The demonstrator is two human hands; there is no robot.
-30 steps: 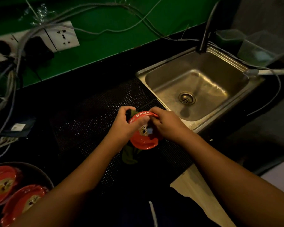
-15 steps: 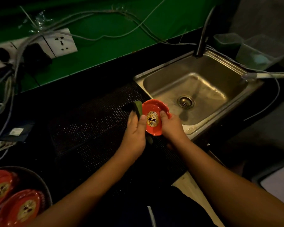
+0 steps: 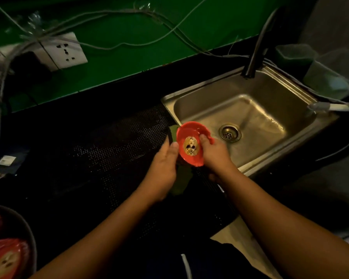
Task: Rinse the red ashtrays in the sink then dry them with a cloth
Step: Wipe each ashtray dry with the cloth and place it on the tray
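Observation:
A red ashtray (image 3: 189, 135) with a gold skull emblem is held tilted, its inside facing me, just left of the steel sink (image 3: 270, 91). My right hand (image 3: 215, 156) grips its right rim, thumb inside. My left hand (image 3: 164, 168) holds a dark green cloth (image 3: 180, 180) against the ashtray's left side and back; the cloth hangs down below it. Two more red ashtrays (image 3: 5, 258) lie in a dark round bowl (image 3: 31, 238) at the bottom left corner.
A black perforated mat (image 3: 109, 141) covers the counter left of the sink. A dark faucet (image 3: 256, 49) rises behind the sink. A white hose end (image 3: 330, 107) lies across the sink's right rim. Wall sockets (image 3: 66, 50) and loose cables (image 3: 0, 81) crowd the green wall at left.
The ashtray has turned from face-down in the cloth to tilted up with its inside showing, and both hands have lifted it toward the sink's left edge.

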